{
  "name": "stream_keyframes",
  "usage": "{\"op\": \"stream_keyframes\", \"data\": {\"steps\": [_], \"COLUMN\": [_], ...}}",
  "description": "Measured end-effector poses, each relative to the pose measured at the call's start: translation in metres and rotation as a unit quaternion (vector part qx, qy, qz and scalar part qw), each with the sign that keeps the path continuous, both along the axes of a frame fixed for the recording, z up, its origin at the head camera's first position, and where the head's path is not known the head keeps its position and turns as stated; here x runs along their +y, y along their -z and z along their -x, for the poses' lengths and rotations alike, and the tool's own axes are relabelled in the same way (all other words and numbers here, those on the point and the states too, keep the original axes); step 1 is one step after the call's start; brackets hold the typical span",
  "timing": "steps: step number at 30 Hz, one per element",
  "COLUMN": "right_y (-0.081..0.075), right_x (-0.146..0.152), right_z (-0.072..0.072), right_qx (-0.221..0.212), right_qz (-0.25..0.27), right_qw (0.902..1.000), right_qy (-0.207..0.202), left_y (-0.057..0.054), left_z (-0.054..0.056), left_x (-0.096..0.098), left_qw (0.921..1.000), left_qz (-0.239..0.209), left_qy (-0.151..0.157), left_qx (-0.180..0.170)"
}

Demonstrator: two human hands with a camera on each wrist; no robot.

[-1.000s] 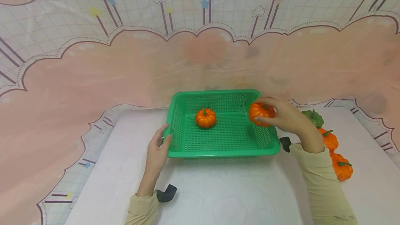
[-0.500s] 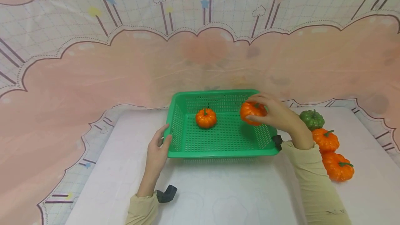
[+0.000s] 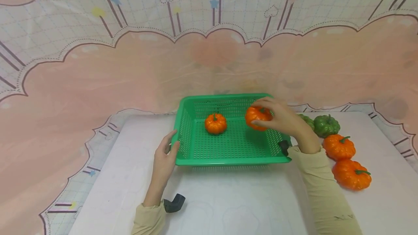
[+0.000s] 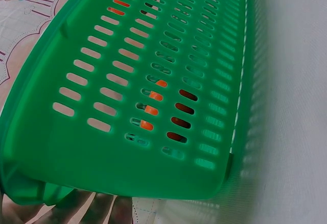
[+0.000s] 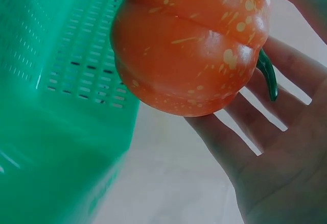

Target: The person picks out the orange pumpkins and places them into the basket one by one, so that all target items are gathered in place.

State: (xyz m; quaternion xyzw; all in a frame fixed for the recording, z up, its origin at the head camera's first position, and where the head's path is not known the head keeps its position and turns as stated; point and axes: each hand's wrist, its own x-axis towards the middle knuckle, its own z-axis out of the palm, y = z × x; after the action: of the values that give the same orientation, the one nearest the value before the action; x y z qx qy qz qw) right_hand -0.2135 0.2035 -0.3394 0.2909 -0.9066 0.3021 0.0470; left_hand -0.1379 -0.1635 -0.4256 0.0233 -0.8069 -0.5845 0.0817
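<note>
My right hand grips an orange toy pumpkin with a green stem, thumb in front and fingers behind. It hangs over the right part of a green plastic basket. In the right wrist view, the held pumpkin shows yellow flecks and is beside the basket wall. Another orange pumpkin sits on the basket floor, left of centre. My left hand holds the basket's left rim, thumb over the edge. In the left wrist view, its fingers show below the basket's end.
To the basket's right, two orange pumpkins and a green pumpkin stand in a row on the white table. Another green one is partly hidden behind my right wrist. A patterned cloth hangs behind.
My right hand has carried the pumpkin leftward, from the basket's right edge to over its inside. More of the pumpkins at right show now. My left hand and the basket have stayed put.
</note>
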Motion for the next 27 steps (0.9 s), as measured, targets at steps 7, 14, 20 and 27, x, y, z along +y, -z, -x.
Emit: {"op": "stream_keyframes", "data": {"steps": [7, 14, 20, 27], "right_y": [0.002, 0.006, 0.011, 0.014], "right_x": [-0.006, -0.01, -0.012, -0.014], "right_z": [0.002, 0.006, 0.01, 0.013], "right_qx": [-0.032, -0.04, -0.052, -0.064], "right_qz": [0.003, 0.005, 0.001, 0.008], "right_qw": [0.9995, 0.9992, 0.9987, 0.9979], "right_qy": [0.004, 0.0, 0.0, -0.008], "left_y": [-0.001, -0.001, 0.0, 0.0], "left_z": [0.0, 0.0, 0.0, 0.001], "left_x": [-0.001, 0.0, 0.001, 0.0], "left_qw": [1.0, 1.0, 0.9999, 0.9999], "left_qz": [-0.002, 0.0, 0.01, 0.011], "left_qy": [0.001, 0.002, -0.002, -0.003], "left_qx": [-0.003, 0.0, 0.01, 0.008]}}
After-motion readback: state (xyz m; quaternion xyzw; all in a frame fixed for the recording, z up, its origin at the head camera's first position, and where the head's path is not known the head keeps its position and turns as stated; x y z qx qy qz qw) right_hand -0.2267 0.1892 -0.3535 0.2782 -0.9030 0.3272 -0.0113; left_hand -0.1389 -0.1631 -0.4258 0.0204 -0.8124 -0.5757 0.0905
